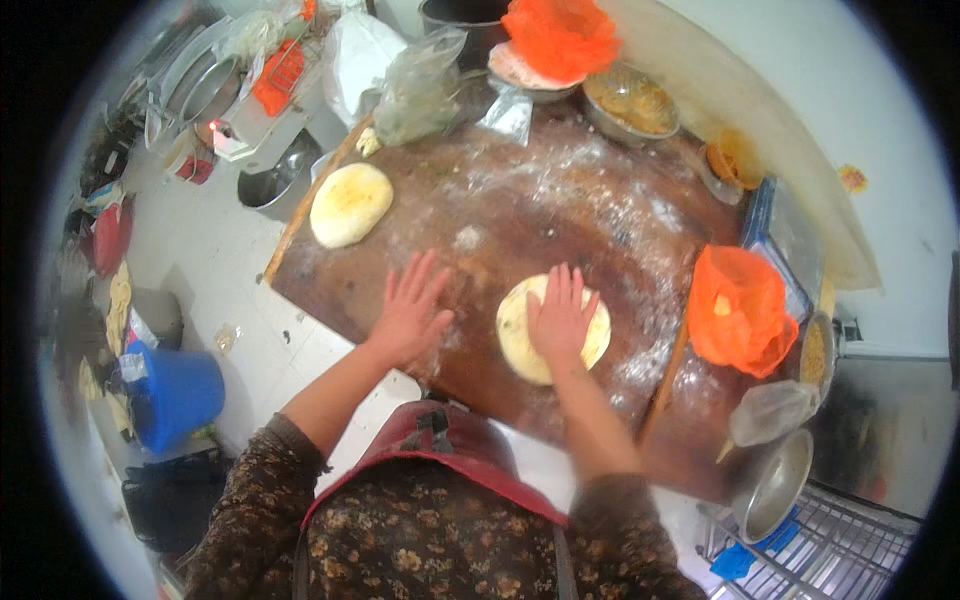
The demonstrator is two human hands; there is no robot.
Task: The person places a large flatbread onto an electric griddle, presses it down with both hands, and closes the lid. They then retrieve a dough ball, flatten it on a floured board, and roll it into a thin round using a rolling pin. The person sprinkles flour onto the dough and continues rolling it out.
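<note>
My right hand (561, 315) lies flat, fingers spread, on a round flattened piece of dough (521, 337) on the brown work table (480, 277). To its left, my left hand (412, 311) is spread over the table, palm down and holding nothing; whether it touches the surface I cannot tell. A second flat dough round (351, 205), yellowish on top, rests near the table's left edge. A small lump of dough (368, 142) sits just beyond it. Flour is scattered over the middle and right of the table. A wooden rolling pin or stick (666, 379) lies right of my right hand.
Along the back stand a clear plastic bag (420, 97), a bowl under an orange bag (559, 37) and a metal bowl of yellowish food (631, 105). Another orange bag (739, 311), a plastic bottle (775, 412) and a metal bowl (776, 487) are at the right. A blue bucket (180, 394) stands left.
</note>
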